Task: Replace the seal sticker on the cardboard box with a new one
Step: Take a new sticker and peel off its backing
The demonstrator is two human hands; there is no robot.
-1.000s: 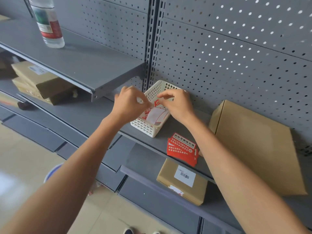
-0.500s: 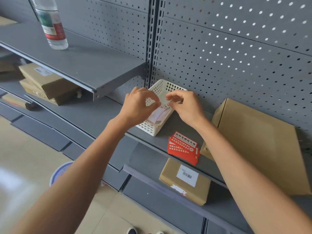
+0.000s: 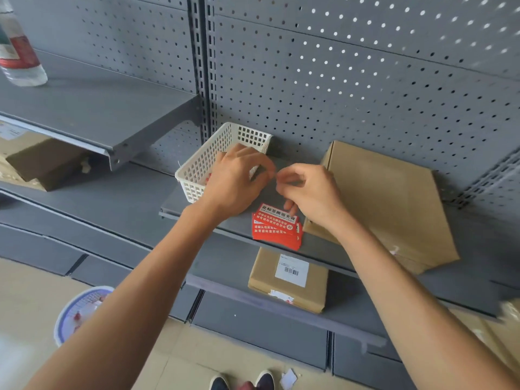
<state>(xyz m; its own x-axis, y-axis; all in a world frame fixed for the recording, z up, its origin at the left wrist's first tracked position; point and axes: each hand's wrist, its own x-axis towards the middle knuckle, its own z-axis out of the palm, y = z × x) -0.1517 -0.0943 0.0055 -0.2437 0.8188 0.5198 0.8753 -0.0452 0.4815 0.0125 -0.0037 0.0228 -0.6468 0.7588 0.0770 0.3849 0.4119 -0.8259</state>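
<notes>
Two hands meet over the shelf (image 3: 157, 192), just in front of the white basket (image 3: 208, 156) and above the stack of red seal stickers (image 3: 277, 226). The left hand (image 3: 236, 181) and right hand (image 3: 312, 192) both have thumb and forefinger pinched nearly tip to tip, but whatever sits between them is too small and blurred to make out, so I cannot tell what either grip holds; my guess is a sticker being parted from its backing. The cardboard box (image 3: 385, 204) leans against the pegboard just beside the right hand, its broad face bare. To do this step well, peel slowly from one corner, keep the adhesive side off the fingers, and drop the backing in the basket. Then carry the sticker flat to the box and press it from the middle outward across the flap seam.
</notes>
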